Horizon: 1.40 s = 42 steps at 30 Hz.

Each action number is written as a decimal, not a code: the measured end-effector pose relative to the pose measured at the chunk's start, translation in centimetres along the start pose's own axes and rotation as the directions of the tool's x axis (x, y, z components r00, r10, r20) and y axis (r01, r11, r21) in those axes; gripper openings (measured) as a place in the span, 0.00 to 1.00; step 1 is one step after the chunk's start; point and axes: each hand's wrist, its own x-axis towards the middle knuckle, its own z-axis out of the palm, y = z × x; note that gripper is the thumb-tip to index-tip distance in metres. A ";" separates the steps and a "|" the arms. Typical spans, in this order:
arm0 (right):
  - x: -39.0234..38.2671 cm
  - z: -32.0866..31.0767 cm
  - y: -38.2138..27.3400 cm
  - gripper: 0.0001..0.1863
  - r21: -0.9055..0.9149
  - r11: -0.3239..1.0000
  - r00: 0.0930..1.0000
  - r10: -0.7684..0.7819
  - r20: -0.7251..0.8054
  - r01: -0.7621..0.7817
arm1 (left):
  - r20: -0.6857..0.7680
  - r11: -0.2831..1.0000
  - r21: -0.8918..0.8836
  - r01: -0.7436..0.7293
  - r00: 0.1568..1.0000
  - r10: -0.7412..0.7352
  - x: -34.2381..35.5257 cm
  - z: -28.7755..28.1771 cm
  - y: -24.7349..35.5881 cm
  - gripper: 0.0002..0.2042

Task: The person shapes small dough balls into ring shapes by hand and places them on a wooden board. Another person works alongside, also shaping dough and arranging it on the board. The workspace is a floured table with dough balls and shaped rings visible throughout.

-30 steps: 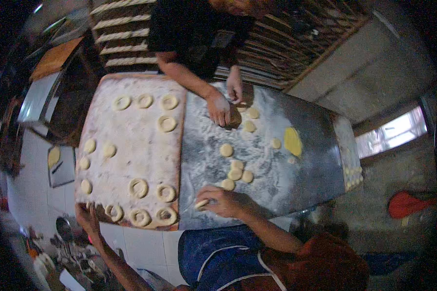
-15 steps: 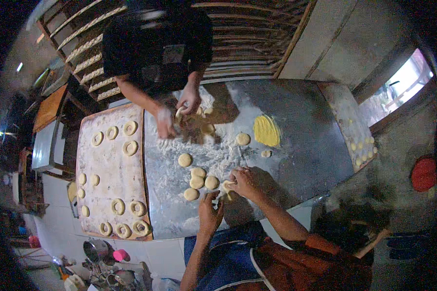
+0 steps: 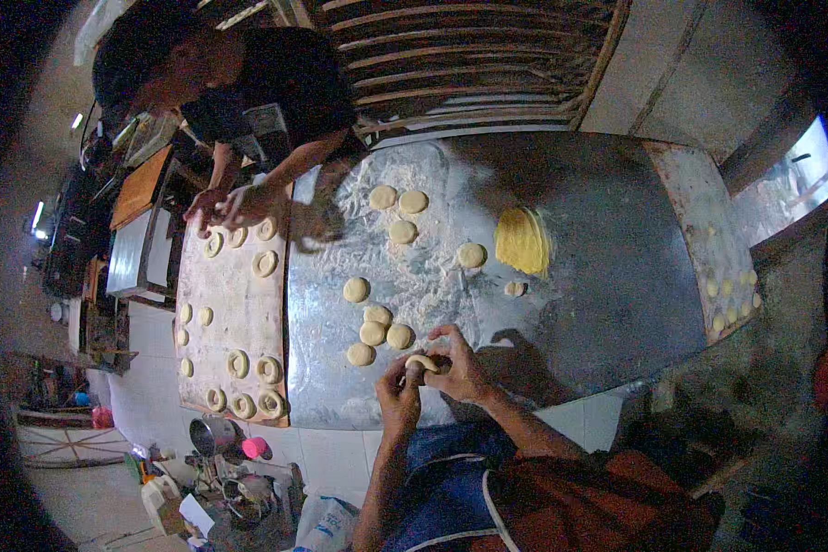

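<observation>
Near the front edge of the floured metal table [image 3: 607,276], my left hand [image 3: 399,390] and my right hand [image 3: 460,368] hold a small curved piece of dough, apparently a ring [image 3: 422,362], between them. Both hands have their fingers closed on it. Just left of and beyond my fingers sit several round dough pieces [image 3: 398,337], some touching each other. Farther back, more flattened dough rounds [image 3: 402,232] rest in the flour. A yellow smear [image 3: 523,241] spreads over the metal to the right of them, with a small dough scrap [image 3: 515,289] in front of it.
At the left lies a floured board [image 3: 221,294] bearing dough rings and small dough pieces; a co-worker's hands [image 3: 235,207] are over its far end. Another board [image 3: 699,212] with small dough pieces lies at the right. Pots [image 3: 213,434] and a pink cup [image 3: 256,447] stand below left.
My hands have come together around the dough piece, which now shows as a curved loop. The co-worker has moved left, from the floured middle to the board of rings. The view has shifted slightly.
</observation>
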 end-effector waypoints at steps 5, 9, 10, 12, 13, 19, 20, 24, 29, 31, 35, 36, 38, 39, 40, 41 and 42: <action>0.7 -1.4 -1.6 0.24 0.338 0.935 0.957 0.004 0.289 -0.106 | 0.161 0.922 -0.336 0.192 0.976 -0.145 -0.4 -0.5 0.6 0.18; 2.1 -0.2 1.9 0.19 0.439 0.845 0.952 0.291 0.099 -0.304 | 0.059 0.919 -0.391 0.059 0.998 -0.039 -0.5 0.0 -0.3 0.18; 3.0 0.0 2.0 0.21 -0.267 0.932 0.966 0.257 0.008 -0.245 | -0.065 0.937 -0.347 -0.029 0.998 0.007 -0.2 0.0 -0.2 0.16; 3.2 0.2 2.6 0.23 -0.003 0.981 0.975 0.191 0.118 -0.192 | -0.044 0.711 -0.703 -0.036 0.999 0.007 -0.2 -0.7 0.4 0.08; 3.2 0.1 2.9 0.24 0.188 0.964 0.974 0.160 0.162 -0.189 | -0.111 0.723 -0.689 -0.052 0.993 -0.034 0.4 -0.5 0.4 0.07; 4.2 4.6 3.1 0.25 -0.355 0.913 0.978 -0.205 0.023 0.200 | -0.381 0.930 0.321 -0.177 0.875 0.298 2.1 -1.4 -0.2 0.11; 4.3 5.9 1.1 0.29 -0.538 0.808 0.966 -0.255 0.051 0.241 | -0.416 0.973 0.103 -0.208 0.879 0.232 2.5 -2.3 -2.0 0.11; 5.5 6.8 3.2 0.23 -0.356 0.864 0.932 -0.356 0.065 0.355 | -0.348 0.961 -0.143 -0.235 0.921 0.173 4.4 -4.0 -3.1 0.12; 6.5 11.0 1.1 0.17 -0.665 0.623 0.908 -0.341 0.244 0.412 | -0.376 0.884 0.371 -0.284 0.825 0.422 5.1 -8.0 -3.4 0.17; 6.9 13.0 2.8 0.15 -0.711 0.389 0.689 -0.701 0.184 0.585 | -0.207 0.265 -0.954 -0.139 0.945 -0.252 5.1 -9.6 -2.5 0.18; 9.4 15.5 5.7 0.19 -0.467 0.845 0.954 -0.152 0.258 0.261 | -0.286 0.829 0.504 -0.242 0.859 0.425 4.9 -14.3 -1.5 0.19; 9.1 17.3 2.8 0.23 -0.480 0.787 0.908 -0.237 0.344 0.387 | -0.393 0.946 0.180 -0.271 0.861 0.322 4.8 -15.5 -2.0 0.19; 9.1 21.4 -2.8 0.27 -0.432 0.866 0.930 -0.095 0.356 0.254 | -0.478 0.804 -0.481 -0.350 0.873 0.094 5.4 -17.6 -3.5 0.20; 9.6 22.4 -0.8 0.28 -0.449 0.868 0.948 -0.074 0.308 0.214 | -0.477 0.745 -0.568 -0.349 0.878 0.048 5.4 -19.1 -4.0 0.20; 10.5 23.2 0.1 0.28 -0.457 0.833 0.922 -0.152 0.356 0.313 | -0.467 0.675 -0.652 -0.346 0.884 0.001 5.6 -20.5 -4.2 0.20; 11.3 24.1 1.0 0.27 -0.458 0.790 0.886 -0.223 0.406 0.408 | -0.478 0.772 -0.557 -0.305 0.878 0.003 5.2 -22.0 -3.5 0.20; 12.0 25.3 1.6 0.27 -0.452 0.739 0.842 -0.291 0.454 0.499 | -0.486 0.854 -0.453 -0.254 0.874 0.003 4.8 -23.4 -2.6 0.20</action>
